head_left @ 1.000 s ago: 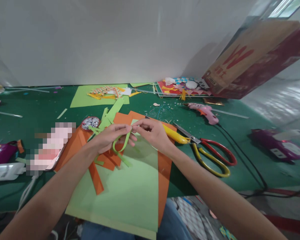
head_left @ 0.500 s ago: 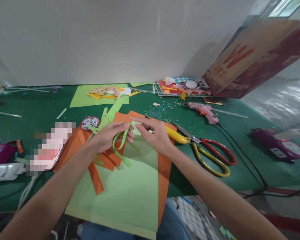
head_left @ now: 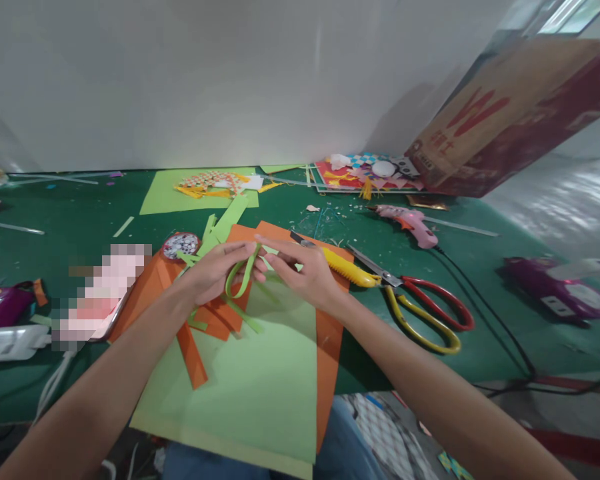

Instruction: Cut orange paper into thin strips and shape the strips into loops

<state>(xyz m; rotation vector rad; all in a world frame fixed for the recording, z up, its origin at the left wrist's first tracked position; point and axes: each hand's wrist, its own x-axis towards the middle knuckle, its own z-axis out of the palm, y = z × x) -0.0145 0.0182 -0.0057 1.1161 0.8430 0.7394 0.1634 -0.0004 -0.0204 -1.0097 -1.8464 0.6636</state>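
A narrow light green paper strip point(head_left: 240, 288) is bent into a loop and hangs from my left hand point(head_left: 223, 270). The left thumb and fingers pinch the strip near its upper end. My right hand point(head_left: 303, 267) meets it there, its thumb and index fingertips closing about the same end; the exact contact is partly hidden. Below both hands lies a light green paper sheet point(head_left: 260, 387) on top of orange paper point(head_left: 327, 360). Loose green strips and an orange strip point(head_left: 193, 357) lie under my left hand. A yellow-handled craft knife point(head_left: 353, 269) rests beside my right hand.
Scissors point(head_left: 423, 307) with red and yellow handles lie to the right, with a pink glue gun point(head_left: 410, 223) and its cord behind. A phone point(head_left: 105, 293) and a round tin point(head_left: 180, 246) are at left. A paper bag point(head_left: 510, 113) stands at the back right.
My right hand has shifted slightly left, bringing its fingertips onto the end of the green strip by the left thumb. More of the craft knife's blade end now shows.
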